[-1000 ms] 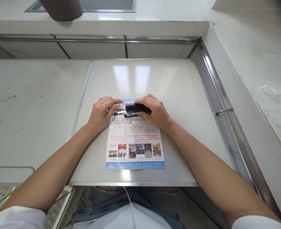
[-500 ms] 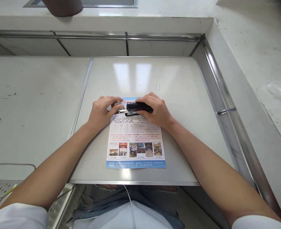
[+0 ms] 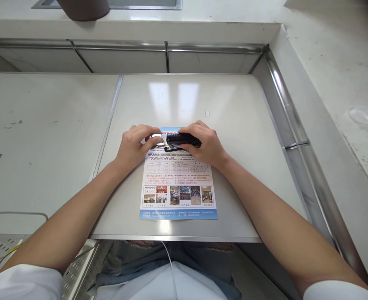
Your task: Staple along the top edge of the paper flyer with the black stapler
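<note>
My right hand (image 3: 205,141) is wrapped round a black stapler (image 3: 184,139) lying across the upper part of a printed flyer. The stapler's silver metal part (image 3: 161,145) sticks out toward my left hand (image 3: 133,143). Thumb and fingers of that hand pinch a small shiny silver piece (image 3: 156,135) that looks like a strip of staples; my fingers partly hide it. Beneath both hands the flyer (image 3: 179,180), with blue bands, text, a table and photos, lies flat on the white table (image 3: 234,200).
A small white piece (image 3: 207,113) lies beyond my right hand. The table's metal seam (image 3: 107,125) runs to the left. A raised ledge (image 3: 202,31) at the back carries a brown pot (image 3: 84,9). A white perforated basket (image 3: 2,254) stands at lower left, and a cable (image 3: 170,262) hangs over my lap.
The silver piece in my left fingers now catches the light more brightly, as if slightly tilted. Both hands and the stapler stay almost in place.
</note>
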`<state>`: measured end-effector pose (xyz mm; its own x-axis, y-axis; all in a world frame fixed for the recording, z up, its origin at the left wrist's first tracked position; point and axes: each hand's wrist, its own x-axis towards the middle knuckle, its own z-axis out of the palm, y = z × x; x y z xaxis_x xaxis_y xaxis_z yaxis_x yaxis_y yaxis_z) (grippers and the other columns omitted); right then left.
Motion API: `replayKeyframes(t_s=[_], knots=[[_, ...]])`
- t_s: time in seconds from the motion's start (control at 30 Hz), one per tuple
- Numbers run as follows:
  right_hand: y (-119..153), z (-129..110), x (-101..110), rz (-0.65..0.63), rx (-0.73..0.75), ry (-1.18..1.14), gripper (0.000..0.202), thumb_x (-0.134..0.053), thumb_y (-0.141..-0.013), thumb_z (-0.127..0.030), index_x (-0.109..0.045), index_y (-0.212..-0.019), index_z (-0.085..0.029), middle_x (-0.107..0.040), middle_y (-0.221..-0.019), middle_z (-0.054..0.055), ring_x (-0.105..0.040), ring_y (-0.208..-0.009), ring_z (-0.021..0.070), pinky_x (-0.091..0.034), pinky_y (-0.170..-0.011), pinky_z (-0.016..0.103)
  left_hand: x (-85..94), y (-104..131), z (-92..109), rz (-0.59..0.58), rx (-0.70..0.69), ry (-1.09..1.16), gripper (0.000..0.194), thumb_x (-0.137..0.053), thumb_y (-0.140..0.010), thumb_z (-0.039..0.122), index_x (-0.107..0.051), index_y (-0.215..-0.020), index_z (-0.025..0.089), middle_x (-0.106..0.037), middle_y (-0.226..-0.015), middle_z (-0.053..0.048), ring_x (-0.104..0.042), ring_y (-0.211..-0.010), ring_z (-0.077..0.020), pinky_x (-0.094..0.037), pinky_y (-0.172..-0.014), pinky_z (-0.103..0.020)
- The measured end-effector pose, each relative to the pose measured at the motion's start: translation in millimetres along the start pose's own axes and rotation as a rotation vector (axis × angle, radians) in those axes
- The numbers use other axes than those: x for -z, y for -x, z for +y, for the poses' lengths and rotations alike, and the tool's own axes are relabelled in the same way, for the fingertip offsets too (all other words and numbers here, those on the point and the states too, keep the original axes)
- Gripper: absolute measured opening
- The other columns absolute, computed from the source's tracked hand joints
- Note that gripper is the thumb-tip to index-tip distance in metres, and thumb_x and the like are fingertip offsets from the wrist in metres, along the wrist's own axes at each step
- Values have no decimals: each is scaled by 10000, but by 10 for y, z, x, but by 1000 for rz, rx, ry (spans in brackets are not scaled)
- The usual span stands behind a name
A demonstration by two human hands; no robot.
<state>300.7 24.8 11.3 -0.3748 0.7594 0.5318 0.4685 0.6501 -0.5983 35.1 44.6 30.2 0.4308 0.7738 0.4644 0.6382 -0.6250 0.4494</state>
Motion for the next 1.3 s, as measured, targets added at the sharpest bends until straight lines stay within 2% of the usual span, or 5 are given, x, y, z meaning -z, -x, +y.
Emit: replayKeyframes(t_s=[0.43,0.63,0.83,1.07,1.3], knots=[[-8,-7,8,-7,5,0,234,-657,-921,-267,-664,-1154,-260,-730,-1043,41,-602,-957,250,-511,-856,429,15,-26,71,-10,-11,97,130,-611,-1001,307,-714,-1003,228,-706,-887,-21,-628,-757,-159,-508,-698,-310],[-8,-6,10,3,20,-6,234,-660,-916,-256,-663,-1149,-254,-729,-1041,44,-602,-949,248,-512,-853,422,35,-39,105,-34,-10,115,118,-653,-962,304,-722,-1022,230,-736,-967,-37,-658,-807,-176,-535,-762,-336],[-4,6,4,-21,3,1,254,-650,-921,-263,-658,-1174,-260,-731,-1063,48,-605,-969,257,-508,-862,436,11,-20,72,-133,-62,83,75,-703,-902,295,-718,-946,236,-768,-916,-19,-684,-855,-213,-502,-864,-400],[-4,9,5,-5,17,-6,247,-664,-914,-265,-658,-1160,-262,-736,-1053,41,-605,-958,253,-509,-855,428,30,-16,84,-181,-95,83,61,-688,-878,283,-707,-914,238,-759,-920,-17,-667,-850,-211,-476,-868,-396],[-2,14,0,-9,9,0,244,-655,-920,-281,-658,-1163,-262,-730,-1050,40,-605,-968,253,-503,-854,428,13,-11,69,-183,-66,65,85,-685,-891,315,-709,-928,242,-769,-930,-23,-668,-857,-217,-472,-879,-402]])
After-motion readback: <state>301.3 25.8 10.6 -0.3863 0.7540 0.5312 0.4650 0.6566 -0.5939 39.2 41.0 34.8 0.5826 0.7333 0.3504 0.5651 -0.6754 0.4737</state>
